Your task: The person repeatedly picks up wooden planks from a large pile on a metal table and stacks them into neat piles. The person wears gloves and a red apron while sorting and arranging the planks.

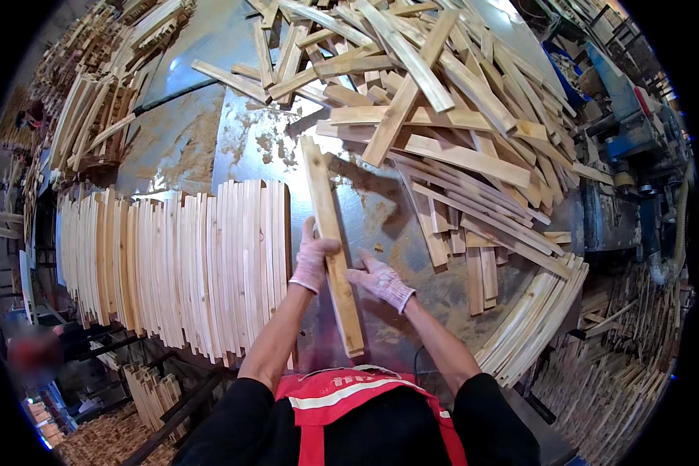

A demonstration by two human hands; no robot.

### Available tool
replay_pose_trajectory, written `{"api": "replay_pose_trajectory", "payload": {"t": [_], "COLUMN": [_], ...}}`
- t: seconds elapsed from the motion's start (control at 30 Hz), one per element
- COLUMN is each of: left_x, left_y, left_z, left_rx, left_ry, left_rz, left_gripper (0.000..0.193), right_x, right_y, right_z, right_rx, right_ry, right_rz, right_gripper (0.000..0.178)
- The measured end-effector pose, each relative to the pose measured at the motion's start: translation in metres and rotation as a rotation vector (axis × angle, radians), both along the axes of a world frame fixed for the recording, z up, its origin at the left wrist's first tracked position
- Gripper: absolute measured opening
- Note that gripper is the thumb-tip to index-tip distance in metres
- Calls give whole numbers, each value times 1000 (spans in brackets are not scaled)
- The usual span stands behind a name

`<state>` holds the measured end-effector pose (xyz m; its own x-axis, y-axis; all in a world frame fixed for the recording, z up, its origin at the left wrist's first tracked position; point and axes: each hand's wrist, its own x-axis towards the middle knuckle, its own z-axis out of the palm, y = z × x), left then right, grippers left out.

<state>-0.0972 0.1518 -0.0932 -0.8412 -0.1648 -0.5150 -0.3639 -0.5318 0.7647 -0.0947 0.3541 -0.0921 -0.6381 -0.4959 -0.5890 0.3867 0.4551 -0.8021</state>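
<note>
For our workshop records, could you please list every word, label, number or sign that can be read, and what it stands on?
Red apron: pale lettering on the bib, too foreshortened to read reliably.
Board in the left hand: no lettering visible.
Blue machine at right: any markings are too small to read.

Bright centre | white glare, shadows on metal tabletop | fisheye bending, black rim | lower-left blur

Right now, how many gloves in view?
2: one glove on the left hand, which holds a board; the other on the right hand, beside it. Others may be hidden.
</note>
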Motion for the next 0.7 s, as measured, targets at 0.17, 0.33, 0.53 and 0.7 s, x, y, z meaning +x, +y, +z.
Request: {"api": "replay_pose_trajectory", "payload": {"t": [0.17, 0.33, 0.53, 0.7], "left_x": [16, 45, 68, 77], "left_y": [-18, 9, -5, -11], "left_z": [-19, -14, 12, -19], "left_rx": [809, 43, -227, -186], "left_ry": [72, -106, -370, -142], "left_rz": [110, 223, -171, -74], "left_gripper": [54, 43, 67, 89], "right_x": [16, 37, 75, 83], "right_y": [-51, -56, -35, 6], "right_z": [3, 9, -20, -17], "right_rx": [-356, 352, 22, -136], "right_ry": [-104, 207, 236, -46], "right_rz": [-145, -43, 108, -92], "right_gripper": [98, 88, 86, 57]}}
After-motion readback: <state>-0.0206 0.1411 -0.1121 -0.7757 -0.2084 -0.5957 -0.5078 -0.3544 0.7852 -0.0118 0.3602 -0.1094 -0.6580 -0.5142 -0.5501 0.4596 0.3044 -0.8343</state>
